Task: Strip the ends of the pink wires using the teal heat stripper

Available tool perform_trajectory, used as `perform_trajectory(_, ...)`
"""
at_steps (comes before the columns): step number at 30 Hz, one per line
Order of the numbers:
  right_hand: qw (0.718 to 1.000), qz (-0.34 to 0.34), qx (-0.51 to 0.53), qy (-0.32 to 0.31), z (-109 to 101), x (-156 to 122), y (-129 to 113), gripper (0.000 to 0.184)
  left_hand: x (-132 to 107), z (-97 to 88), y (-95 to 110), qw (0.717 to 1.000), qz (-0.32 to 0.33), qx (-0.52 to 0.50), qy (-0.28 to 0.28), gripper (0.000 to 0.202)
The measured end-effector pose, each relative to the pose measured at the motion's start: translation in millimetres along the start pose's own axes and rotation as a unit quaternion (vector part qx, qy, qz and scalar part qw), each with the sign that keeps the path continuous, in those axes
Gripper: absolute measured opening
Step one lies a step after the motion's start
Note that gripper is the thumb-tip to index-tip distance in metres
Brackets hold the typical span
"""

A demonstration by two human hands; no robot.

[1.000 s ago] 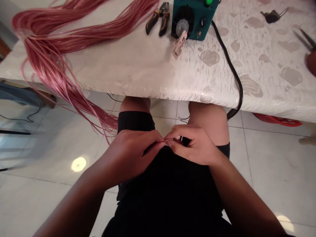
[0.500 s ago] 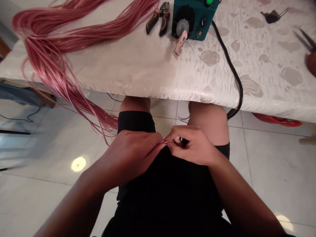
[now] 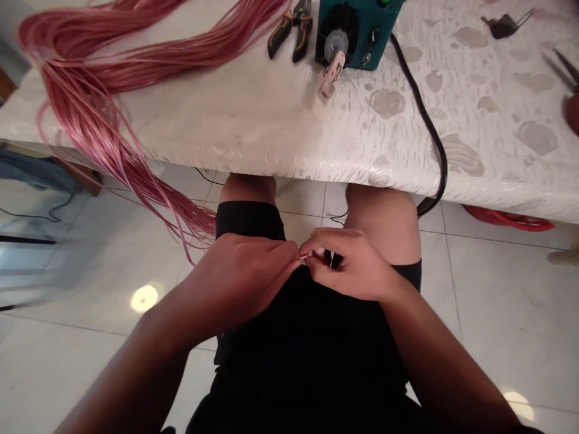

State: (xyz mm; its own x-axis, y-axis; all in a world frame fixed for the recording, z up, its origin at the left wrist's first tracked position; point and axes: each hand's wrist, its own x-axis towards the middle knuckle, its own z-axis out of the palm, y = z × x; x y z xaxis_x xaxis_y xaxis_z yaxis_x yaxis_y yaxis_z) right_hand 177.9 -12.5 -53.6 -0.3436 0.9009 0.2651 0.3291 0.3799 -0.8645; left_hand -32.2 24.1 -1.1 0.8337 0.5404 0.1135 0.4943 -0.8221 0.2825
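Note:
Over my lap, my left hand [image 3: 246, 271] and my right hand [image 3: 350, 262] meet at the fingertips. Both are closed in a pinch on a thin pinkish wire [image 3: 303, 257], of which only a short bit shows between them. A big bundle of long pink wires [image 3: 90, 114] lies on the table at the left. Its loose ends hang over the edge and run down behind my left hand. Whether the pinched piece belongs to that bundle is hidden.
A teal machine [image 3: 375, 36] stands on the table [image 3: 226, 132], a pale pink clip [image 3: 332, 75] at its front. Beside it lie pliers [image 3: 292, 33]; a black cable [image 3: 420, 108] drops over the edge. Dark-tipped scissors or pliers [image 3: 567, 75] sit far right. Below is a red object [image 3: 511, 218].
My hands stay pinched together in nearly the same place; less of the wire shows between the fingertips. The view has shifted slightly, so the table things sit a little higher.

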Motion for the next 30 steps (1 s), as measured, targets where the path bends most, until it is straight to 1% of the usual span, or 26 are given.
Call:
perform_trajectory(4,1.0,-0.004,0.0,0.007,-1.1,1.4,-1.0,0.01,0.4,-1.3,-0.2,0.999,-0.027,-0.007,-0.019,0.027)
perform_trajectory(9,0.998,0.039,0.041,0.028,-2.0,-0.7,-2.2,0.009,-0.4,-3.1,3.0,0.994,-0.082,-0.072,0.009,0.016)
perform_trajectory(12,0.996,0.047,0.068,0.042,-1.9,-1.7,-2.4,0.008,1.4,-2.8,3.6,0.99,-0.095,-0.101,0.012,0.012)
perform_trajectory(16,0.995,0.044,0.083,0.039,-3.4,-0.9,-3.8,0.006,3.8,-1.8,3.2,0.991,-0.077,-0.106,0.013,0.01)
perform_trajectory(21,0.998,0.032,0.058,-0.017,-6.1,2.0,-5.4,0.012,2.8,-1.5,2.4,0.995,-0.046,-0.089,0.031,0.015)
perform_trajectory(26,0.998,-0.016,0.039,-0.045,-6.4,3.9,-4.4,0.018,0.1,-1.9,-1.6,0.997,-0.045,-0.069,0.003,0.016)
perform_trajectory(30,0.997,-0.031,0.033,-0.064,-6.2,3.8,-3.7,0.017,-1.0,-1.8,-5.5,0.997,-0.03,-0.064,0.0,0.018)
